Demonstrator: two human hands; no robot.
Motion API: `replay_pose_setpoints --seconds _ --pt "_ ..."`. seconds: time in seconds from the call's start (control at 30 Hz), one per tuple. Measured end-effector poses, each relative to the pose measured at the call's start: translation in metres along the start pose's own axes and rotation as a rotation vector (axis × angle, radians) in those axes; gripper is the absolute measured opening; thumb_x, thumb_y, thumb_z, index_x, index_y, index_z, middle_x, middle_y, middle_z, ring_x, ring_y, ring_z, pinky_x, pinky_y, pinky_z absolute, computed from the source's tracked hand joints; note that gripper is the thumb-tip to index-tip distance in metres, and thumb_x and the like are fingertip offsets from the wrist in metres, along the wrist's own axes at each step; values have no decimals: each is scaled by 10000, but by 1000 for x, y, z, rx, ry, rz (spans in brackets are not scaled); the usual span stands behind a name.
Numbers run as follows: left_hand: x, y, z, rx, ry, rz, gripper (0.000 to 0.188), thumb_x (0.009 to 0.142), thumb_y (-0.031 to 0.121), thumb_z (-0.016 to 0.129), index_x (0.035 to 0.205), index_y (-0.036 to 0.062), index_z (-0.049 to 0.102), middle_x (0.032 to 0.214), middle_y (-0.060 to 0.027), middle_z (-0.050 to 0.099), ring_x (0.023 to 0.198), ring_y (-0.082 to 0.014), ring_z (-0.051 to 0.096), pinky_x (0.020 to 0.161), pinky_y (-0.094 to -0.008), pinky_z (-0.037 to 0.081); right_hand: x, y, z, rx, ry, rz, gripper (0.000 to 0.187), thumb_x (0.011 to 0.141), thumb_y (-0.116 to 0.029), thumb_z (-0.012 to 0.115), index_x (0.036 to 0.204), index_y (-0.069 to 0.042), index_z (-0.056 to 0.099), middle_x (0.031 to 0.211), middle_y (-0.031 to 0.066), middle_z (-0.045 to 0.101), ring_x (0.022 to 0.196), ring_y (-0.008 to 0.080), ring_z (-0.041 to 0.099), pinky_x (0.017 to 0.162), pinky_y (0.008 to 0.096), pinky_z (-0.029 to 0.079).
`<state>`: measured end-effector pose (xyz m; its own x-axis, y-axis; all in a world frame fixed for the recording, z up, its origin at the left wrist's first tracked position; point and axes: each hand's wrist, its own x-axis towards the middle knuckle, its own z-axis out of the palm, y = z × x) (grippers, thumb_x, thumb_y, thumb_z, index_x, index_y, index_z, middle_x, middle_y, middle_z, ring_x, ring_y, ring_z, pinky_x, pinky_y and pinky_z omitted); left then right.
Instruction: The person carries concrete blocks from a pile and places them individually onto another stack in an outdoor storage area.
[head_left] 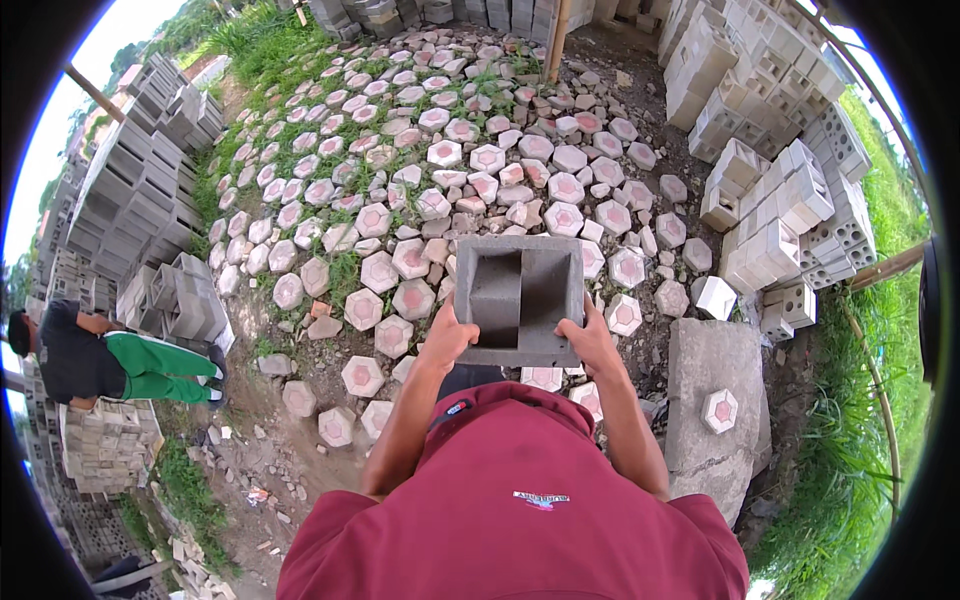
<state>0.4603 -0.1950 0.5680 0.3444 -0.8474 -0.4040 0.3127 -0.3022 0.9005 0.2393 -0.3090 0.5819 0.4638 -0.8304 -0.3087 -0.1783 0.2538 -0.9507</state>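
Observation:
A grey hollow concrete block is held out in front of my body, its open cavities facing up toward me. My left hand grips the block's left side near the lower corner, thumb over the rim. On the opposite side, my right hand clasps it in the same way. The fingers beneath and behind the block are hidden. Below and beyond it lie many hexagonal paving stones with reddish centres, set among rubble and grass.
Stacks of concrete blocks stand at the right and left. A concrete slab at my right bears one hexagonal paver. Another person in green trousers is at the left. A wooden post rises at the far side.

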Motion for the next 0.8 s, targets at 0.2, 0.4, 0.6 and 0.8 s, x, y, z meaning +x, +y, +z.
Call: replay_pose_setpoints --seconds 0.2,0.4,0.6,0.8 --pt "91 25 -39 -13 58 55 806 609 -141 495 1393 4 374 1010 -63 575 803 -145 528 608 -268 428 118 -26 23 -29 -146 2 755 702 -70 620 1420 3 394 1011 109 612 822 179 558 764 304 481" --pt "160 75 -60 -102 179 84 721 624 -121 502 1330 21 457 962 -68 584 768 -156 537 590 -272 421 221 -47 48 1 -194 -22 830 736 -39 596 1497 -41 263 981 112 632 763 144 583 721 287 498" --pt "230 121 -84 -71 162 54 806 607 -138 488 1386 16 350 1011 -87 585 846 -173 544 619 -280 434 287 -106 70 -1 -187 67 830 722 -4 584 1492 -31 276 1044 123 624 817 151 588 742 276 495" --pt "323 162 -86 -68 205 91 770 618 -129 488 1372 2 398 989 -66 578 789 -149 532 606 -256 422 391 -135 71 77 -205 101 758 809 -139 705 1438 37 318 1254 148 541 1074 214 561 913 325 464"
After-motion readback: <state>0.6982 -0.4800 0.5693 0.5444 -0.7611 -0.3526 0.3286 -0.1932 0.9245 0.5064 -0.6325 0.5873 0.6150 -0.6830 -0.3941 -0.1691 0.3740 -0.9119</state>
